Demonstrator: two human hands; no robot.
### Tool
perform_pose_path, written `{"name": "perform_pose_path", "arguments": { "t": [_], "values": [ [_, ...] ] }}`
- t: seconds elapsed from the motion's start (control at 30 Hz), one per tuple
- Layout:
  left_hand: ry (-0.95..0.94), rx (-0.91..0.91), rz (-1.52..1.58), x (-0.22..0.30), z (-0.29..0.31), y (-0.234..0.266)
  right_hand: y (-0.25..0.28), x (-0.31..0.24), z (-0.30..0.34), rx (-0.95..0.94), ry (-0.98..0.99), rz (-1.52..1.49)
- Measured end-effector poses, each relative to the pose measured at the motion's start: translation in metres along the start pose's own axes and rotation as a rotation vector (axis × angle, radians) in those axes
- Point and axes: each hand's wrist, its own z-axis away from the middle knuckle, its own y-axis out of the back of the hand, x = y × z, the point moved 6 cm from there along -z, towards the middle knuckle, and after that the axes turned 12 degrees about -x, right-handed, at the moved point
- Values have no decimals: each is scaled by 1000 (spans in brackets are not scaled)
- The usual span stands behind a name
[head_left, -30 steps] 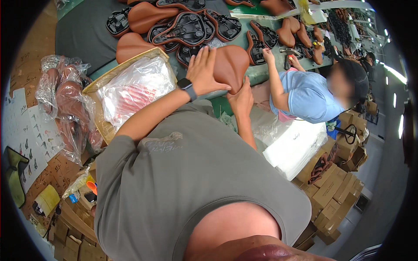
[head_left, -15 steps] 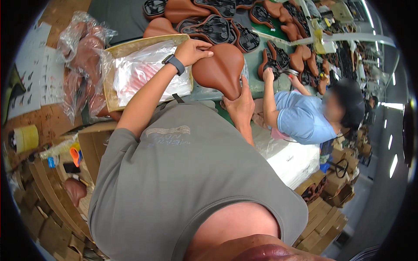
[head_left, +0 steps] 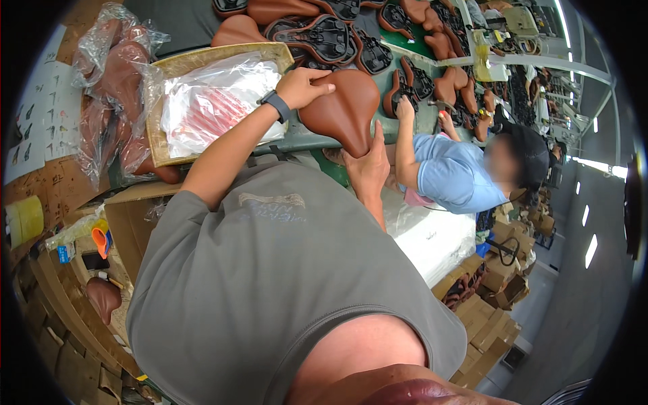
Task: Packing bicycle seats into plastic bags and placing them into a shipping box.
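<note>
A brown bicycle saddle (head_left: 343,108) is held between my two hands, its smooth top facing up and its narrow nose pointing toward me. My left hand (head_left: 302,88) grips the wide rear end at its left side, the thumb lying on top. Around the nose, my right hand (head_left: 368,164) is closed with the thumb and fingers on either side. The saddle's underside is hidden. Left of it, a shallow cardboard box (head_left: 159,145) holds clear plastic bags (head_left: 223,101) with red print.
Several brown saddles (head_left: 314,37), some with black undersides up, lie across the bench beyond. Plastic-wrapped saddles (head_left: 121,88) are at the left. A co-worker in a blue shirt (head_left: 449,172) handles a saddle at the right. An open carton (head_left: 128,229) stands by my left side.
My view has shifted slightly, so the surroundings sit a little further left. My left hand reaches a bit further over the saddle's rear; both hands still hold it.
</note>
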Motion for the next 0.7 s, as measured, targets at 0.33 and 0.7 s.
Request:
{"name": "perform_pose_path", "arguments": {
  "t": [0.33,0.7],
  "values": [
    [178,-4,832,-48,-38,-32,9,35,16,47,-152,-256],
    [741,391,-304,-276,33,-9,20,-12,-3,-561,-6,-1547]
  ]
}}
